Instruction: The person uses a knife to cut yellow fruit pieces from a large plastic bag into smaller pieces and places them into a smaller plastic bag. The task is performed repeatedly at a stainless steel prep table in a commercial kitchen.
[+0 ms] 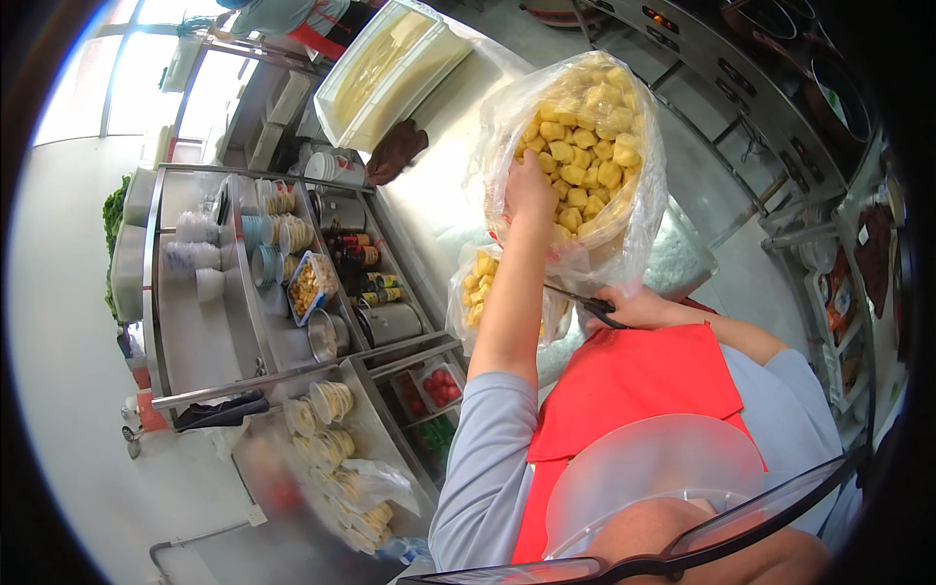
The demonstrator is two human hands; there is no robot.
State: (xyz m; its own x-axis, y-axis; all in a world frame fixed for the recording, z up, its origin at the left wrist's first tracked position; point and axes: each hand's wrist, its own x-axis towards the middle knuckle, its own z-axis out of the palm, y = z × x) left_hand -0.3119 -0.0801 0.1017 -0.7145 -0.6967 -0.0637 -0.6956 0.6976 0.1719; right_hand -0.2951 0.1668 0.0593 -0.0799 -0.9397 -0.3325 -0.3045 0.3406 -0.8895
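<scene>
A large clear plastic bag (643, 212) full of yellow, roughly cube-shaped food pieces (578, 157) lies open on the steel worktop (439, 168). My left hand (530, 186) is at the bag's left side, its fingers among the pieces or on the bag's edge; whether they grip anything is unclear. Below the bag, near the apron, my right hand (632, 307) holds black-handled scissors (601, 306), whose blades point left towards the bags. A smaller plastic bag (455, 292) with similar yellow pieces (479, 281) stands partly behind my left forearm.
White plastic bins (395, 117) and a brown cloth (397, 152) are at the worktop's far end. Steel shelves (248, 322) to the left hold bowls, bottles and a tub of diced food (311, 287). A wrapped pale block (680, 252) lies right of the bags. Another person (292, 22) works farther off.
</scene>
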